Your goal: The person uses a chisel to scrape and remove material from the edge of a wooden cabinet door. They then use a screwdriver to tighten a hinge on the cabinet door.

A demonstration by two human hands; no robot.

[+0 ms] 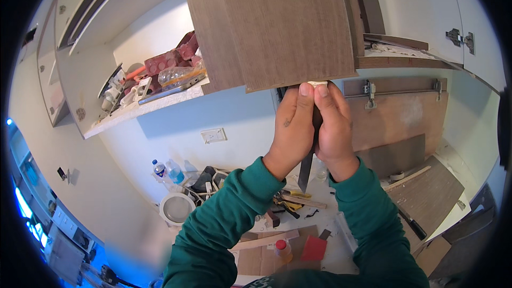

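Both of my hands are raised to the lower edge of a brown wood-grain panel on the wall cabinet. My left hand and my right hand are closed side by side, thumbs together and pointing up. A thin dark strip runs between my palms, its pointed end hanging below them. At the thumb tips sits a small whitish piece against the panel's edge; what it is I cannot tell. My fingers are mostly hidden behind the thumbs.
An open shelf at left holds red boxes and fittings. Below, the cluttered worktop carries bottles, a round white lamp, yellow-handled tools and a red-capped bottle. Loose boards lean at right, under an open hinged door.
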